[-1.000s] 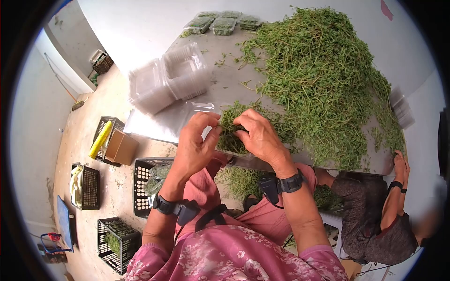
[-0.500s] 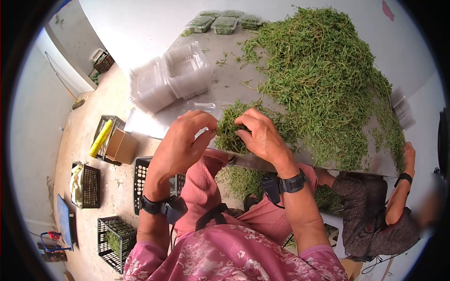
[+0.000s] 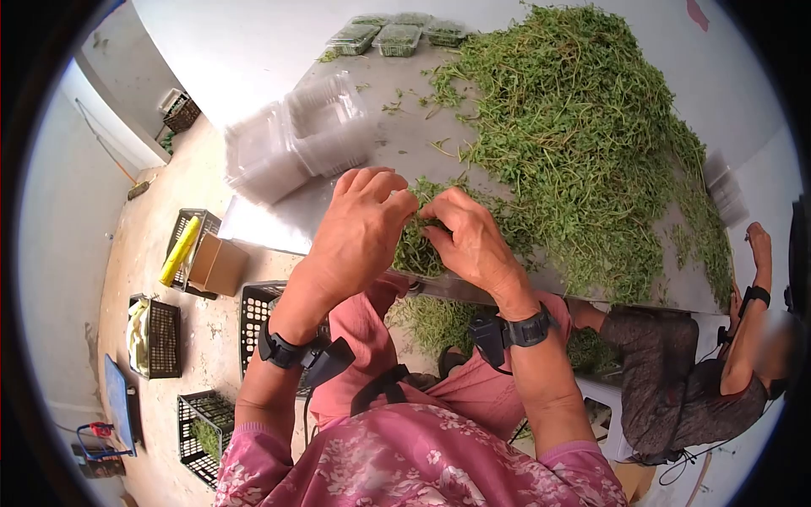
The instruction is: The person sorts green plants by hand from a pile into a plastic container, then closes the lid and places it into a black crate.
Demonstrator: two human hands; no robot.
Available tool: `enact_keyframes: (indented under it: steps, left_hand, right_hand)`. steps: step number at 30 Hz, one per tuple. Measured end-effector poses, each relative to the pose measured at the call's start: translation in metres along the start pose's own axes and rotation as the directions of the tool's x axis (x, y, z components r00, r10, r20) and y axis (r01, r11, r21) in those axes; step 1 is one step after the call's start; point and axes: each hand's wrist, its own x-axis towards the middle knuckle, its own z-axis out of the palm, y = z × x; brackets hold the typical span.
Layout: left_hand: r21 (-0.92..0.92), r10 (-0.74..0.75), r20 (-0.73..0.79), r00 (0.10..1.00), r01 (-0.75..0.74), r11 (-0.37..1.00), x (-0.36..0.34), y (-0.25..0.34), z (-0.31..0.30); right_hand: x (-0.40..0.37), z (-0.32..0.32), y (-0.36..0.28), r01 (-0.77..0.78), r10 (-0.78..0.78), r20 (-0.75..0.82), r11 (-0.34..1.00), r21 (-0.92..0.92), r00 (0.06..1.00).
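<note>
A small bunch of green stems [image 3: 418, 249] lies at the near edge of the metal table [image 3: 405, 139]. My left hand [image 3: 361, 224] is over its left side, back up, with the fingers curled down; what its fingertips hold is hidden. On the right side of the bunch, my right hand [image 3: 469, 241] has thumb and fingers bent towards each other on the stems. A big heap of the same greens [image 3: 574, 144] covers the table's right half. Two stacks of clear plastic boxes, one on the left [image 3: 263, 152] and one beside it [image 3: 328, 122], stand left of my hands.
Filled clear boxes [image 3: 397, 40] sit at the table's far end. A co-worker [image 3: 676, 389] is at the right, near another clear stack [image 3: 725, 190]. Black crates [image 3: 155, 338] and a cardboard box [image 3: 217, 264] stand on the floor at left. More greens [image 3: 435, 325] lie below the table.
My left hand has moved up and right, closer to my right hand, and its back has turned more to view. The co-worker's arm has risen and swung right.
</note>
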Motion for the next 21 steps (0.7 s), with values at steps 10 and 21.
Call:
enact_keyframes:
  steps: [10,21]
  left_hand:
    - [-0.216,-0.050,-0.006,0.999,0.047,0.975,-0.002,0.004,-0.019]
    - [-0.378,-0.081,0.064,0.995,0.099,0.921,-0.003,-0.001,-0.026]
  right_hand:
    - [-0.001,0.000,-0.003,-0.027,0.031,0.064,0.998,-0.056,0.997]
    - [-0.002,0.003,-0.002,-0.028,0.030,0.045,0.999,-0.045,0.999]
